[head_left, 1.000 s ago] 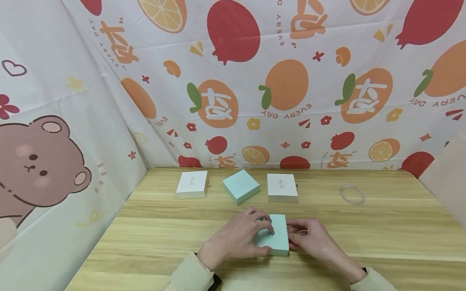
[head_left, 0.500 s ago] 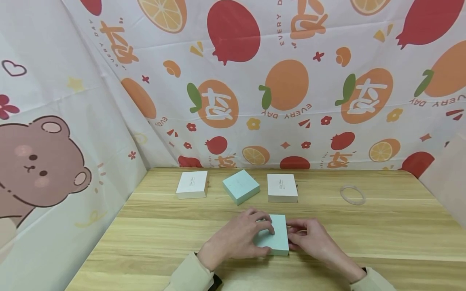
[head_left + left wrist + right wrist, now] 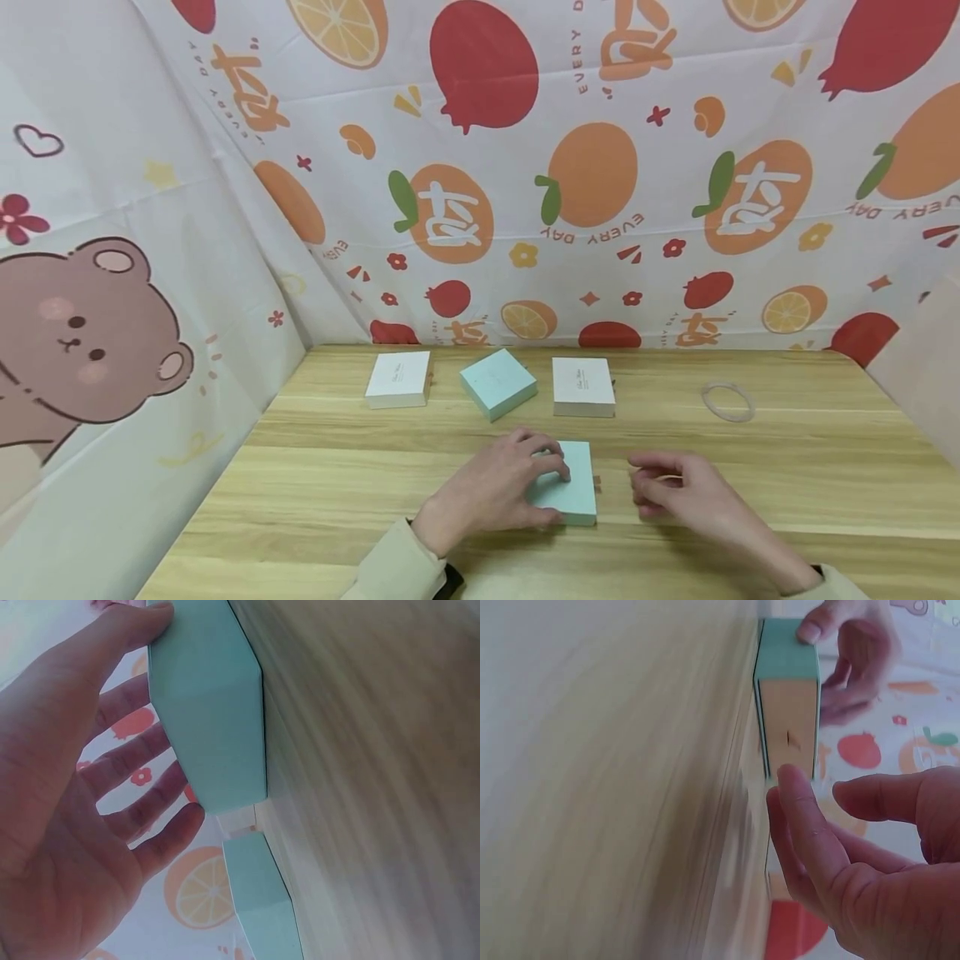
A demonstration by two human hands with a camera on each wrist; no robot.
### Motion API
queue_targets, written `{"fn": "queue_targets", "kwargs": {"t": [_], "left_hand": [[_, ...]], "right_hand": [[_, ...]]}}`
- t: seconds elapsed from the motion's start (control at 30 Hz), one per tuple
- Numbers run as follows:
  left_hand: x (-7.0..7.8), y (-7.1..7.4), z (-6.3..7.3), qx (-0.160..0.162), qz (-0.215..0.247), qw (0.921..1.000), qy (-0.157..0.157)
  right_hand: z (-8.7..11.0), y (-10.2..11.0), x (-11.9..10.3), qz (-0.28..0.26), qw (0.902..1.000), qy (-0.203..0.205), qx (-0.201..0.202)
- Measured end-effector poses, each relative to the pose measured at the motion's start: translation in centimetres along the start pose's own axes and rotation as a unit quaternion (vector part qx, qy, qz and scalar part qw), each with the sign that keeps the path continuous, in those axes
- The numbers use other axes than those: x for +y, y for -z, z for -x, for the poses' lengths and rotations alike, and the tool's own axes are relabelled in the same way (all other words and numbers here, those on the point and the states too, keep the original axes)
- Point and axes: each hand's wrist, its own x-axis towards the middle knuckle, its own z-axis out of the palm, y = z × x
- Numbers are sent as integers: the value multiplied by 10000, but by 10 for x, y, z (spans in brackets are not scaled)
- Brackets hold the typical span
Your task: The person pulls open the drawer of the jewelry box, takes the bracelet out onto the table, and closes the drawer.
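Note:
A flat mint-green box (image 3: 576, 477) lies on the table in front of the person. The left hand (image 3: 501, 482) holds it from the left, thumb at the near edge and fingers spread over the top. In the left wrist view its thumb and little finger meet the box's edge (image 3: 210, 742). A small brown ribbon tab (image 3: 597, 483) sticks out of the box's right side, which shows tan in the right wrist view. The right hand (image 3: 686, 487) hovers just right of the tab, fingers loosely bent and the thumb apart from them (image 3: 870, 877), holding nothing.
Along the back of the wooden table (image 3: 810, 467) are a left white box (image 3: 397, 379), a second mint-green box (image 3: 498, 383) set at an angle, and a right white box (image 3: 582, 386). A thin clear ring (image 3: 727, 402) lies at the back right. Printed cloth (image 3: 510, 183) hangs behind.
The right hand has drawn away to the right from the box's side, and the brown tab now shows. The left hand stays on the box. The head view has shifted slightly.

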Motion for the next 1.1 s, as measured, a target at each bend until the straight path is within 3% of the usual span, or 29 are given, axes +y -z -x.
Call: {"fn": "queue_targets", "kwargs": {"t": [0.27, 0.57, 0.83, 1.1], "left_hand": [[3, 1, -5, -50, 18, 10000, -50], [15, -6, -27, -202, -12, 9996, -202], [30, -11, -59, -180, -192, 9990, -364], [46, -20, -102, -324, -376, 9982, -340]], "right_hand": [[13, 30, 12, 165, 9997, 37, 153], [22, 44, 21, 255, 9993, -104, 256], [29, 58, 29, 439, 9977, -216, 478], [34, 70, 32, 617, 9939, -402, 822]]}}
